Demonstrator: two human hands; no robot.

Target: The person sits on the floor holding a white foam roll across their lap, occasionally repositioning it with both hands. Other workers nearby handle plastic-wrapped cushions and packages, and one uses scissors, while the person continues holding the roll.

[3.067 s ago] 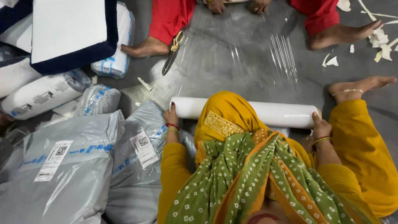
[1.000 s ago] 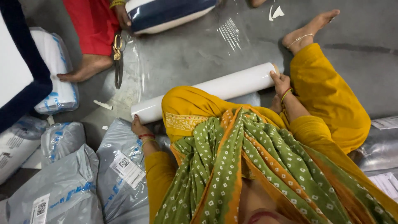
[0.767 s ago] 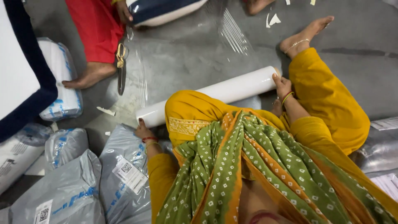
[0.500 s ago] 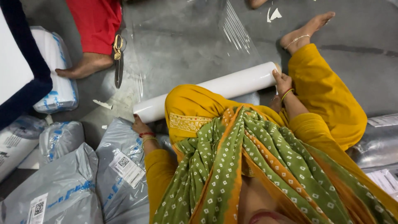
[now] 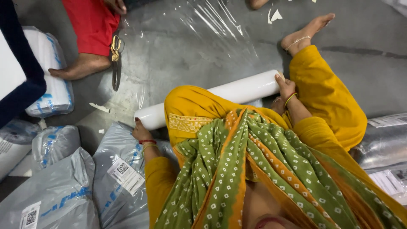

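left hand [image 5: 140,130] clasps stretch-film roll [image 5: 212,99] end at 8 o'clock | right hand [image 5: 285,86] clasps 3 o'clock end | risk: uneven pull likely wrinkles film sheet [image 5: 186,55] on floor

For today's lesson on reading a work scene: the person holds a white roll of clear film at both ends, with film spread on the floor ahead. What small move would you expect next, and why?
Probably a short backward roll to draw out more film. The left hand and right hand grip the two ends of the roll, and the clear film already lies stretched over the floor toward the scissors.
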